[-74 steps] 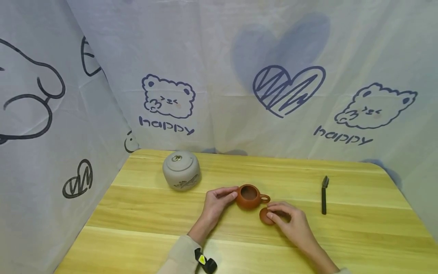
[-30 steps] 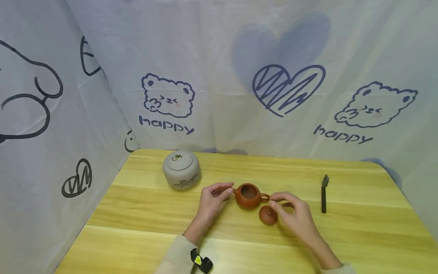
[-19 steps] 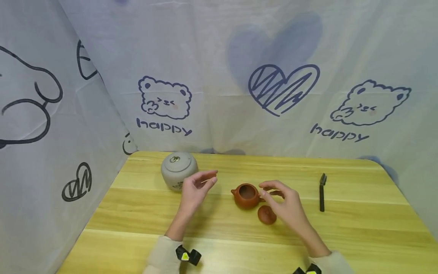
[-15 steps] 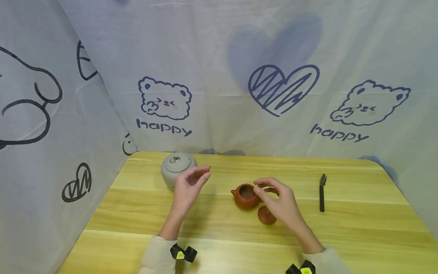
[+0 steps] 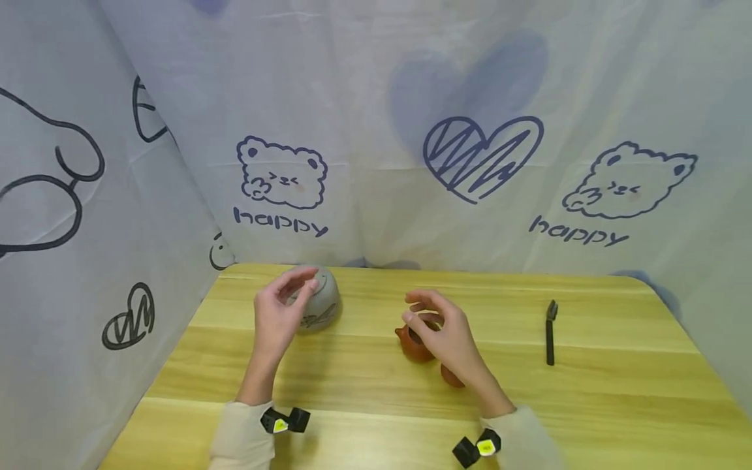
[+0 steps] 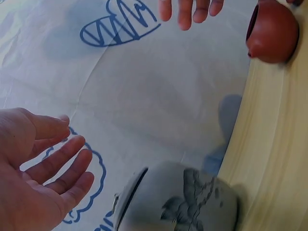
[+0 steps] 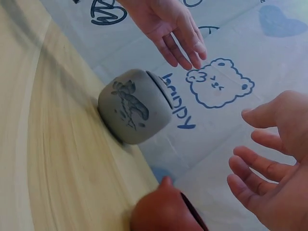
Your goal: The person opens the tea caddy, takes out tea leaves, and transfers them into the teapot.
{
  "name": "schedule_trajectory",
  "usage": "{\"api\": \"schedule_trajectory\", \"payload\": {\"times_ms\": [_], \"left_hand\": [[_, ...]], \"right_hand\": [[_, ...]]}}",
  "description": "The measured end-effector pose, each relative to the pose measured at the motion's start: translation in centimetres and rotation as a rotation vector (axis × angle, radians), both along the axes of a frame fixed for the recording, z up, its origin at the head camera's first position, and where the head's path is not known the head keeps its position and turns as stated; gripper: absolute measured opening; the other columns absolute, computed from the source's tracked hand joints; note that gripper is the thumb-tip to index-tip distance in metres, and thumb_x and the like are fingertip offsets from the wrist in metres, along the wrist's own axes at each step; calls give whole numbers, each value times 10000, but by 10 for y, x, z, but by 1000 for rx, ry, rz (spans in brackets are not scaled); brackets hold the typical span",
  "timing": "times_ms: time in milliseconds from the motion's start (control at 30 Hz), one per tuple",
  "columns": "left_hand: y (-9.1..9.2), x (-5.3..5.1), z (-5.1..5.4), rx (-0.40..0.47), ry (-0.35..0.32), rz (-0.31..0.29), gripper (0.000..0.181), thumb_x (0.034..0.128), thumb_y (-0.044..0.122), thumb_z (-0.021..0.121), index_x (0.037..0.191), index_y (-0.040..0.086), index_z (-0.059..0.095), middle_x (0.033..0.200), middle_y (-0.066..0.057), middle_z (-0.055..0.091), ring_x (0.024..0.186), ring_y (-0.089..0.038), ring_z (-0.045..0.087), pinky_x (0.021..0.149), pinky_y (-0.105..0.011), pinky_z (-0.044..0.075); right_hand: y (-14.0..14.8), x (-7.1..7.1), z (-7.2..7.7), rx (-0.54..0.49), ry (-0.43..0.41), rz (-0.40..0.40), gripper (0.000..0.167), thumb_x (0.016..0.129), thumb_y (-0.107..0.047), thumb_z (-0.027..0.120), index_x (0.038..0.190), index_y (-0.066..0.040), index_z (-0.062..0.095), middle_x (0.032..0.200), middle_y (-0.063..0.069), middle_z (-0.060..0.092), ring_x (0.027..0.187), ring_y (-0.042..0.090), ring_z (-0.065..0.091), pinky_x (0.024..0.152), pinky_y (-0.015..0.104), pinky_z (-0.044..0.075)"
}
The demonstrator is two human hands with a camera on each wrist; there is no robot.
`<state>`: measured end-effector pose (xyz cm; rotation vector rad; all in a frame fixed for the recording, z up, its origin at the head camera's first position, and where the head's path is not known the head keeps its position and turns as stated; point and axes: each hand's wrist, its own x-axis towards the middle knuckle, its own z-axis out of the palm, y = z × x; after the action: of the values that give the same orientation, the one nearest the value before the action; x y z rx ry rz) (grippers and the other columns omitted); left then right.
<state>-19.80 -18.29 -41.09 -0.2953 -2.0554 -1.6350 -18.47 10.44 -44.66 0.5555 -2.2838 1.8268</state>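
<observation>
My left hand [image 5: 279, 316] hovers in front of the grey lidded jar [image 5: 323, 307], its fingers loosely bent with nothing in them. In the left wrist view the jar [image 6: 178, 202] shows a dark plant drawing, and the hand [image 6: 43, 168] is apart from it. My right hand [image 5: 443, 333] is above the reddish-brown teapot [image 5: 414, 349], holding nothing and partly covering it. The teapot stands lidless, spout to the left; its handle is hidden. Its lid [image 5: 451, 376] lies on the table, mostly behind the right hand. The right wrist view shows relaxed right fingers [image 7: 260, 166] near the teapot [image 7: 166, 211].
A small brush-like tool with a black handle [image 5: 549, 343] lies on the wooden table [image 5: 617, 365] at the right. White cloth [image 5: 376, 215] with printed drawings hangs behind the table and along its left side.
The right hand has left the teapot lid on the table and risen over the teapot. The left hand has let go of the teapot's spout side and moved left to the jar.
</observation>
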Motion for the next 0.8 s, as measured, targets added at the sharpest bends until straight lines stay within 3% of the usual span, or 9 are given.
{"api": "schedule_trajectory", "payload": {"times_ms": [167,333,467,667,800], "left_hand": [[-20,-5,1,-83,-11,99,193,951,54,737,1131,-16,750,1149,-145,737,1136,-276,680,1040,-375,517],[-33,-13,-1,-186,-16,149,234,944,50,745,1164,-31,734,1192,-178,720,1192,-315,644,1084,-407,486],[-40,-20,-7,-240,-36,182,260,945,59,748,1187,-34,725,1235,-200,698,1227,-348,617,1104,-463,466],[-46,-32,-21,-264,-85,163,287,957,67,733,1229,-22,710,1299,-210,667,1285,-357,579,1141,-473,424],[-47,-33,-26,-274,-90,147,300,945,48,741,1235,-23,710,1305,-210,667,1286,-360,582,1134,-472,432]], "right_hand": [[-21,-9,-4,-24,-19,18,389,952,-170,762,1325,-177,650,1264,18,663,1130,266,641,969,425,563],[-39,-17,-8,-79,-22,61,456,942,-151,770,1370,-147,614,1318,63,632,1170,380,607,1016,543,514],[-54,-22,-11,-88,-47,88,524,945,-176,769,1427,-174,563,1370,51,594,1220,376,583,1042,513,506],[-75,-32,-19,-90,-60,109,625,928,-146,784,1484,-208,505,1416,50,553,1272,335,560,1069,493,493],[-90,-38,-25,-102,-86,123,673,913,-129,797,1504,-204,484,1439,72,534,1295,295,544,1087,500,476]]}}
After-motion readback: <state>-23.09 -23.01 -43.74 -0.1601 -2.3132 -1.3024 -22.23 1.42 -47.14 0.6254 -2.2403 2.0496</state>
